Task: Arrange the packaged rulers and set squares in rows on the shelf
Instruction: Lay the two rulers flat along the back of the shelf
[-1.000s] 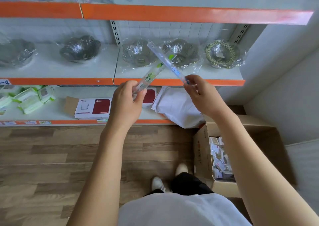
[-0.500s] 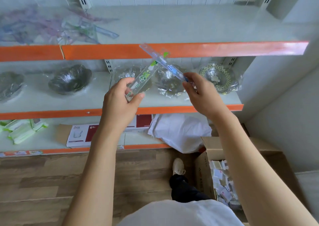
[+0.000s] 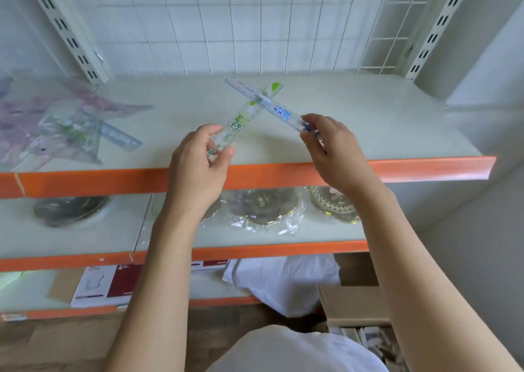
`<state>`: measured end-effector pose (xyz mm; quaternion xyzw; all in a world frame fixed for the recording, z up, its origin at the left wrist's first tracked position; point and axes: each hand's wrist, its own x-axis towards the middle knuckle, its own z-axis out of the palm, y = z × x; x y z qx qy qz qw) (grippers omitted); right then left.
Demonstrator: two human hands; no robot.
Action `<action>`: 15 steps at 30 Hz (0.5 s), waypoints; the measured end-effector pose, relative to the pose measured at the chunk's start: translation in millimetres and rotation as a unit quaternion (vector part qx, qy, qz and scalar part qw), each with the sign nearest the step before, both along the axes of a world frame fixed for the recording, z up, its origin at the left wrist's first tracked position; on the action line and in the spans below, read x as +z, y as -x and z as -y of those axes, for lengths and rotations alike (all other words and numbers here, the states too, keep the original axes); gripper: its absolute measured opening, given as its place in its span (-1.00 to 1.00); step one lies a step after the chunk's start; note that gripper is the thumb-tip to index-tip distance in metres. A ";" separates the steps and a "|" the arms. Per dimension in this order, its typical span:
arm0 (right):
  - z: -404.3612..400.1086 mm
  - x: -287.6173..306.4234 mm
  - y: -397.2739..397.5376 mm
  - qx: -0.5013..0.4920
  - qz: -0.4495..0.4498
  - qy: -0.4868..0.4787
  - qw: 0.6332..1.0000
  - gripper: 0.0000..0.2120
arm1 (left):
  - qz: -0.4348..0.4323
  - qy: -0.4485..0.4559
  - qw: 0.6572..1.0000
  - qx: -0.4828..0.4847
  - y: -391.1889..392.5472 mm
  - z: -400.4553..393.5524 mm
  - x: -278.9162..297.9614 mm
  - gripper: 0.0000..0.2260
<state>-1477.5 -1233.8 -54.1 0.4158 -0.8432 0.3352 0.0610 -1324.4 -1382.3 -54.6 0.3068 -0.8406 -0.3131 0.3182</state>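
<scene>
— Rulers first: what are they made of?

— Clear flat plastic, both in glossy sleeves. The green-printed ruler (image 3: 243,118) is pinched at its near end by the left hand (image 3: 202,161); the blue-printed ruler (image 3: 266,103) is pinched at its near end by the right hand (image 3: 332,150). They cross in an X at frame centre, over the top shelf (image 3: 368,127), a matte pale board with an orange front lip.

— And the rest of the stock?

— A loose pile of packaged set squares and rulers (image 3: 59,127) lies at the left of the same shelf, translucent, pink and green tinted.

— Changed from half a second ago?

— The view has tipped up: the top shelf now fills the middle, and the crossed rulers sit over its surface instead of in front of its lip. Both grips are unchanged.
</scene>
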 end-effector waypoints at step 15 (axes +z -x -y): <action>19.8 -1.8 79.4 0.045 0.033 0.009 0.998 -0.72 | 0.020 0.018 0.999 0.046 71.0 24.8 -0.4 -0.70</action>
